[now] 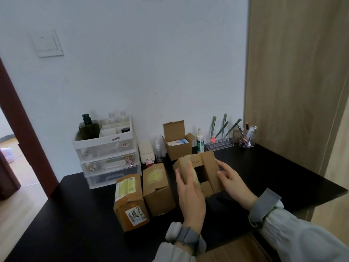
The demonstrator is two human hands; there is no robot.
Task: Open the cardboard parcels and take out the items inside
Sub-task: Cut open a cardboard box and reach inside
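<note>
Cardboard parcels (198, 173): four; hands (190, 197): two

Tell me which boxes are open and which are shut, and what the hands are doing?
Box in the hands: flaps open.
Small box by the wall: lid up, something white inside.
Middle box: shut.
Taped box with labels: shut.
Left hand: holding a flap.
Right hand: holding the box's other side.

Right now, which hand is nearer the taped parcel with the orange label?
Left. The left hand grips the open parcel beside the plain box, which neighbours the taped parcel. The right hand holds the open parcel's far side.
</note>
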